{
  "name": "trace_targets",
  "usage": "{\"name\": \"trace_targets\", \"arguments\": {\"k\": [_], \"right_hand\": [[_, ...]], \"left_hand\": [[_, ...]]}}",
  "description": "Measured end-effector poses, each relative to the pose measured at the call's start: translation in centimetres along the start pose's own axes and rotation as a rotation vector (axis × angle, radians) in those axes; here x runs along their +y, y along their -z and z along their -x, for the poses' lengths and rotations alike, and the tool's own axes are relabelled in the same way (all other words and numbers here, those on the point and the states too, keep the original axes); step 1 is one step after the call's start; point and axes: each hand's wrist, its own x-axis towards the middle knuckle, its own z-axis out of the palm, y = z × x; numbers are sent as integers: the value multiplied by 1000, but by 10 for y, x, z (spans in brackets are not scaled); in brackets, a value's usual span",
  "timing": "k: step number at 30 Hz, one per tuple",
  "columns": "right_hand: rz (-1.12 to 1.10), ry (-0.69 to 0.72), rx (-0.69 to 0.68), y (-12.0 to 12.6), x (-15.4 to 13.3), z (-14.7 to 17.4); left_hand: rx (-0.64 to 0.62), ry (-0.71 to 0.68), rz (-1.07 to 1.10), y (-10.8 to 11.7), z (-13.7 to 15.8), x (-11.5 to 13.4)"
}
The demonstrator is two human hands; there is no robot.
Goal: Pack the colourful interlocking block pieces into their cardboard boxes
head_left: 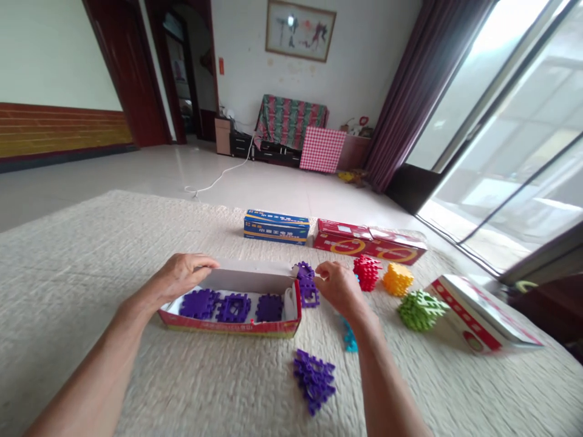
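A long open red cardboard box [228, 328] stands on the pale cover, with purple interlocking plastic pieces [233, 308] in a row inside. At its far left corner, my left hand [182, 271] is closed on the box's raised edge. Just past the box's right end, my right hand [337, 280] is closed with its fingers curled; I cannot make out what they hold. Close to those fingers, more purple pieces [310, 292] stand upright beside the box. Purple triangular pieces [314, 382] lie nearer me. Blue pieces [350, 335] are partly hidden by my right arm.
Stacks of red [367, 272], yellow [398, 279] and green pieces [419, 310] stand to the right. Beyond them lies a tilted red and white box [483, 315]. A blue box [276, 228] and a red box [368, 241] stand at the back.
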Motion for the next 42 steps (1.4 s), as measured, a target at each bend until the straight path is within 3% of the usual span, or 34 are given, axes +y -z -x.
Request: {"name": "trace_targets", "arguments": {"k": [7, 12, 19, 24, 27, 29, 31, 35, 42], "right_hand": [[80, -145, -81, -30, -11, 4], [114, -168, -110, -40, -12, 7], [88, -155, -138, -41, -16, 10], [47, -147, -93, -29, -10, 9], [-16, -39, 47, -13, -12, 9], [-114, 126, 139, -2, -20, 11], [-231, 324, 142, 6, -32, 15], [-351, 565, -68, 3, -57, 23], [-338, 601, -362, -15, -69, 20]], "left_hand": [[18, 10, -3, -6, 0, -10], [7, 18, -9, -3, 0, -7], [-17, 41, -19, 5, 2, 8], [-7, 37, -16, 5, 2, 9], [2, 27, -6, 3, 2, 8], [2, 25, 4, 3, 2, 8], [1, 29, 16, 3, 2, 9], [-4, 41, 27, 4, 3, 11], [-4, 37, 30, 7, 3, 17]]}}
